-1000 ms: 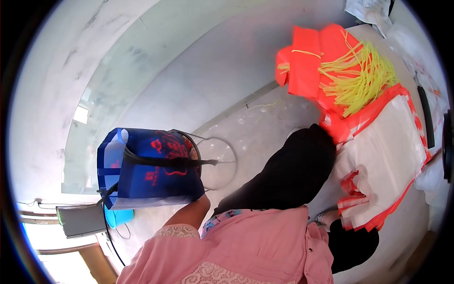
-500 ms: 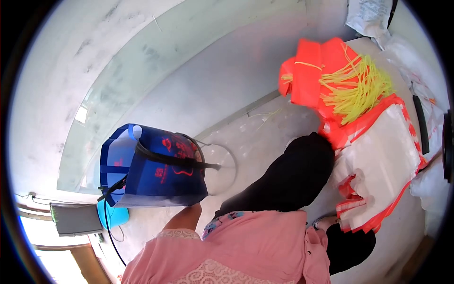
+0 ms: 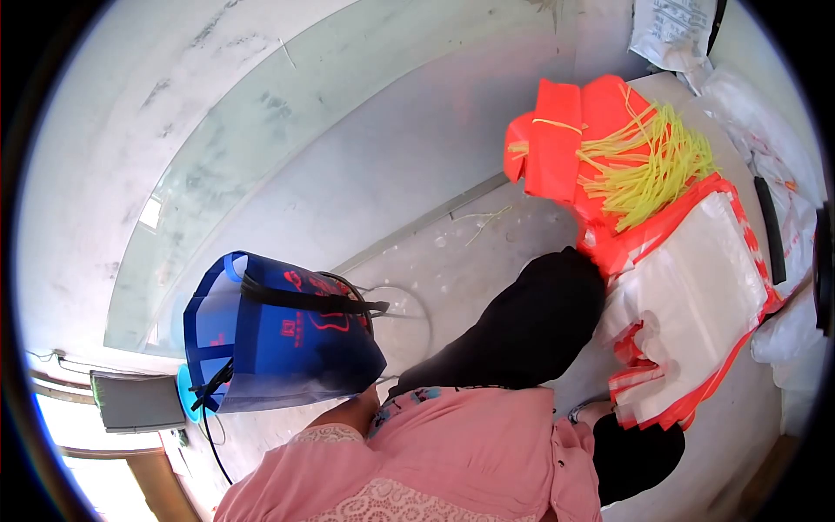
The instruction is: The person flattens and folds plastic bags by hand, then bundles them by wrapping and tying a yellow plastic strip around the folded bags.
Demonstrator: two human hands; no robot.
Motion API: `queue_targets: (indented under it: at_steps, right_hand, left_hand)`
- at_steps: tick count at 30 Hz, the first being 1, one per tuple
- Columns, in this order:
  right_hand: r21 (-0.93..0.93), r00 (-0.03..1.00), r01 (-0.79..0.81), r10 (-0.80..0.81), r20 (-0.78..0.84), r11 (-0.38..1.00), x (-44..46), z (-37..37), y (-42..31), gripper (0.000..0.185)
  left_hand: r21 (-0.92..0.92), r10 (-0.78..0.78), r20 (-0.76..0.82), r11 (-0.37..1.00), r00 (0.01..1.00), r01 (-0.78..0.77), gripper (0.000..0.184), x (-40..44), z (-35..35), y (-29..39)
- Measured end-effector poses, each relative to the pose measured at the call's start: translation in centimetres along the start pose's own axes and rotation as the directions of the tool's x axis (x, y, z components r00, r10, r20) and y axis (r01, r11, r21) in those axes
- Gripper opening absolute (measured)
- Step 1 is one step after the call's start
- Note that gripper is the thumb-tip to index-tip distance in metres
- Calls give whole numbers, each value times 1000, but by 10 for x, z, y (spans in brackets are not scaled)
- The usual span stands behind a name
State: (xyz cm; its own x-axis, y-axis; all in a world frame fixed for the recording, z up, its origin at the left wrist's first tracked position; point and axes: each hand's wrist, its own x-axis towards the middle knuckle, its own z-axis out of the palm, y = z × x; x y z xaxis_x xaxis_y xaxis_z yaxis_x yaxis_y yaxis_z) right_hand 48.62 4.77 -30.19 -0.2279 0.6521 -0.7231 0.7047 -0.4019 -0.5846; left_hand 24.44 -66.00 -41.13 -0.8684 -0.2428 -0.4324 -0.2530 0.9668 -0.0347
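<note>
Blue bag (image 3: 304,370) w/ red print, mouth wide, sits on what's prob. a round stool (image 3: 355,292); base end meets the stool's curved rim, thin metal hoop (image 3: 430,322) beyond. View looks turned sideways: bag's mouth faces L, its upper black handle (image 3: 304,298) hangs to R along the printed side; 2nd handle (image 3: 222,383) dangles off the mouth's lower edge. Both prob. outside so the opening's unblocked; stool prob. lifts the bag to arm height. One bare arm (image 3: 352,411), in a lace-trimmed pink sleeve, goes behind the bag's lower side; that hand's hidden, so can't tell if it's wide, narrow or gripping, nor whether it's L or R. Other hand's out of sight too, state unknown. Next out: bent black trouser leg (image 3: 531,322), betw. bag & a heap by the pale surface's (image 3: 674,90) edge. Heap = orange-red bundle (image 3: 552,143), yellow band (image 3: 558,124) round it, prob. to hold the folds; loose yellow strips (image 3: 652,174) fanned on top, maybe for easy reach; red-edged white sheets (image 3: 696,252) adjoining. Nr surface's outer edge: black bar (image 3: 770,230), crumpled clear plastic (image 3: 735,122); by its upper corner, printed white sack (image 3: 674,30). Past the bag: teal bucket (image 3: 184,387), partly hidden, & grey box (image 3: 135,404).
</note>
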Motion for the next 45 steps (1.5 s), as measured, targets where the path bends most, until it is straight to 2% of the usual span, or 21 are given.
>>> queue_targets:
  at_steps: [4, 11, 24, 28, 31, 34, 37, 39, 40, 41, 42, 43, 44, 45]
  right_hand:
    - [-9, 1000, -15, 15, 11, 1000, 0, 0, 2, 40]
    - [-15, 999, -24, 25, 31, 1000, -8, -5, 9, 40]
    - [-25, 997, -59, 60, 44, 998, -24, -15, 26, 41]
    - [-33, 996, -67, 69, 53, 997, -24, -16, 28, 41]
    - [-30, 996, -69, 70, 59, 997, -24, -18, 29, 41]
    - [-17, 995, -75, 76, 57, 997, -23, -23, 31, 41]
    - [-12, 996, -74, 74, 58, 997, -24, -27, 36, 42]
    - [-8, 995, -77, 78, 56, 997, -27, -28, 40, 42]
    - [-7, 995, -76, 76, 58, 997, -29, -29, 42, 42]
    - [-4, 995, -77, 77, 58, 997, -30, -29, 44, 42]
    - [-1, 995, -78, 78, 58, 997, -31, -29, 46, 42]
    - [6, 995, -80, 79, 55, 997, -33, -28, 49, 42]
    - [12, 995, -81, 81, 55, 997, -36, -29, 50, 42]
    - [18, 995, -85, 84, 52, 996, -37, -28, 52, 42]
  left_hand:
    - [27, -65, 230, 998, 971, 60, 70, 0, 3, 4]
    - [-14, -91, 225, 995, 970, 96, 64, -33, 7, 8]
    - [-155, 17, 275, 988, 961, 27, 55, -63, -7, 42]
    - [-295, 149, 274, 953, 950, -65, 53, -69, -26, 60]
    - [-479, 335, 244, 858, 910, -188, 51, -75, -50, 85]
    - [-646, 551, 169, 688, 817, -331, 49, -76, -74, 116]
    - [-698, 746, 2, 478, 666, -534, 47, -73, -97, 155]
    - [-763, 727, 80, 485, 682, -428, 47, -73, -112, 181]
    - [-818, 679, 165, 499, 715, -286, 48, -70, -120, 199]
    - [-872, 554, 336, 488, 762, 30, 50, -71, -131, 216]
    - [-862, 430, 475, 404, 768, 307, 51, -71, -144, 235]
    - [-807, 294, 587, 293, 755, 513, 53, -68, -154, 254]
    - [-835, 285, 527, 346, 801, 427, 60, -51, -137, 252]
    - [-815, 417, 392, 571, 820, 99, 53, -51, -153, 268]
